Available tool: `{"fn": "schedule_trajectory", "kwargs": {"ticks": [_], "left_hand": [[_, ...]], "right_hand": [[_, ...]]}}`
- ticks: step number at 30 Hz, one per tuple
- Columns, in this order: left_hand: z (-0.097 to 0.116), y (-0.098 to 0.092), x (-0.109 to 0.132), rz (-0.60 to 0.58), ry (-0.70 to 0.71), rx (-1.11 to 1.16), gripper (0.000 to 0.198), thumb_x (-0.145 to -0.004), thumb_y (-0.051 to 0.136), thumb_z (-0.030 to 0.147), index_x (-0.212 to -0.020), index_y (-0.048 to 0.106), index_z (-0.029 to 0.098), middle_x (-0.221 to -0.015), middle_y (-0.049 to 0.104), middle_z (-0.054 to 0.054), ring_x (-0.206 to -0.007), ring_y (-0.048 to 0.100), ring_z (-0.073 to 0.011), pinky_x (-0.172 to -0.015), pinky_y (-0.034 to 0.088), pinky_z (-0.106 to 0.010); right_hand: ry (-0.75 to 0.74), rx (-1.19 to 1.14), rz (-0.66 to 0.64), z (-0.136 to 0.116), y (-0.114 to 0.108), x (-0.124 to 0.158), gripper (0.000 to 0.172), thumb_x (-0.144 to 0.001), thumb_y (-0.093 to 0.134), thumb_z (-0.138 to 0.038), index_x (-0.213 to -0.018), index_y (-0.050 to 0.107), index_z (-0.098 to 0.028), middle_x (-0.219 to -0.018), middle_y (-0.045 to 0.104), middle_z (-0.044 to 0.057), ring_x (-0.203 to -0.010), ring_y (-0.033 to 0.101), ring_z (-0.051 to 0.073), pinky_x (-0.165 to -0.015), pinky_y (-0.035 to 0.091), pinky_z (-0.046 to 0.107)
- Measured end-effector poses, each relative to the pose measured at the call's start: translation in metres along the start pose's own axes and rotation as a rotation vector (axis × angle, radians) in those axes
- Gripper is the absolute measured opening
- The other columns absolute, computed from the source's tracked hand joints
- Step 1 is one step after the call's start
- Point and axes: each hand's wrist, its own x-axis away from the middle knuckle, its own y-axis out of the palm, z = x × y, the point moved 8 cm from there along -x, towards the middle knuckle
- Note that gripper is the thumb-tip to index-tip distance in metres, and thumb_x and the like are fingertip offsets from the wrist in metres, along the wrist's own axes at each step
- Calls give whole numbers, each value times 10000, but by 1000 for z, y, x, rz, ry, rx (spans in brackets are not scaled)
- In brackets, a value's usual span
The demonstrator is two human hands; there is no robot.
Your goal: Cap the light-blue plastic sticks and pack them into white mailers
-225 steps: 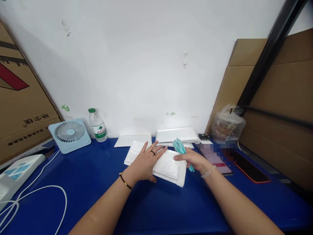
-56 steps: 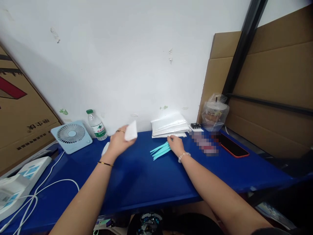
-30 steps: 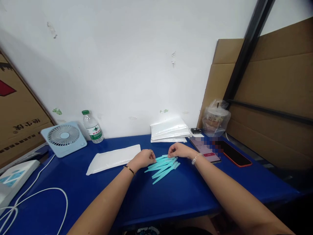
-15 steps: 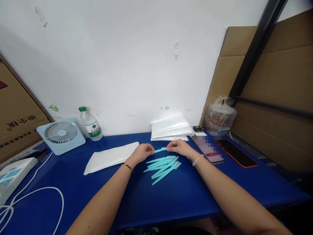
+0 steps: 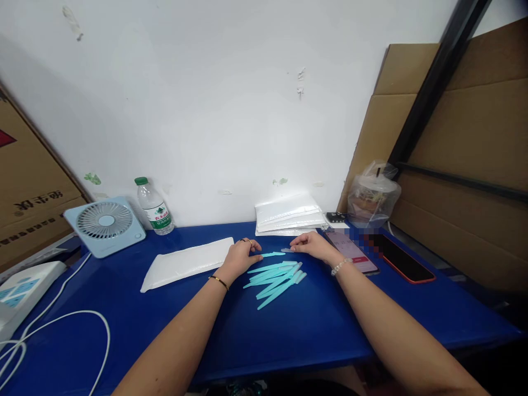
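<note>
Between the thumb and fingers of my left hand (image 5: 242,259) is the handle end of a turquoise eyebrow razor (image 5: 274,254), its slim blade end pointing right. My right hand (image 5: 314,246) pinches a small see-through cap (image 5: 287,250), apart from the razor's tip. Just below, several more turquoise eyebrow razors (image 5: 275,281) lie fanned out in a loose pile on the blue table (image 5: 297,341), their capped ends toward the right. A white padded envelope (image 5: 185,264) lies flat beside my left hand, partly behind it.
More white padded envelopes (image 5: 286,214) are stacked against the wall. On the left stand a light-blue fan (image 5: 106,226), a water bottle (image 5: 154,208) and a power strip (image 5: 28,283) with white cables. Two phones (image 5: 350,254) and a bagged cup (image 5: 373,195) are at right.
The cap has come off the razor: my right hand has moved right with it, while my left hand keeps the razor. The view has shifted slightly.
</note>
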Motion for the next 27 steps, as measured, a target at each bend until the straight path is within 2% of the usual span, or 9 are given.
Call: {"fn": "schedule_trajectory", "kwargs": {"ticks": [2,6,9,13,18,22,27], "left_hand": [[11,-2,5,-13,38,-4,269,-734,613,451,-881,672,234,-873,620,-19,-812,577,-173,-659,402,-254],[28,11,12,-166,100,30,249,-713,633,462,-801,677,233,-808,642,3,-759,583,-157,-620,382,-235],[26,19,11,-220,61,45,182,-741,609,402,-745,664,229,-708,645,23,-651,566,-132,-571,353,-228],[13,13,6,-162,3,54,170,-760,588,379,-744,651,222,-681,643,24,-633,561,-131,-553,341,-229],[-3,1,3,-110,-60,-2,156,-753,604,371,-768,644,222,-715,649,17,-664,573,-146,-562,346,-239],[6,-5,6,-48,-4,-34,225,-711,654,406,-861,648,238,-819,656,9,-767,584,-169,-607,357,-247],[29,3,11,-141,98,-62,212,-680,677,435,-771,684,244,-790,666,6,-761,585,-174,-640,356,-251]], "right_hand": [[-38,17,-47,-4,4,3,324,-636,731,-420,-794,730,-136,-637,654,14,-562,532,112,-548,400,233],[-58,48,-220,-8,23,11,310,-585,769,-409,-712,708,-133,-627,644,15,-572,534,114,-543,396,227],[-35,32,-220,-10,27,13,276,-577,772,-382,-669,686,-136,-597,625,1,-557,528,108,-546,394,227],[-3,-34,-165,-10,19,12,275,-596,763,-386,-687,683,-140,-635,651,12,-599,556,120,-589,416,233],[-11,43,-66,-1,0,4,248,-645,724,-372,-720,702,-136,-677,675,41,-627,570,137,-602,430,241],[-95,106,-46,-7,0,4,224,-672,693,-347,-745,705,-136,-690,666,41,-633,573,141,-584,426,239],[-99,185,-198,-21,25,15,193,-621,733,-312,-721,697,-151,-683,655,33,-631,575,151,-558,416,238]]}}
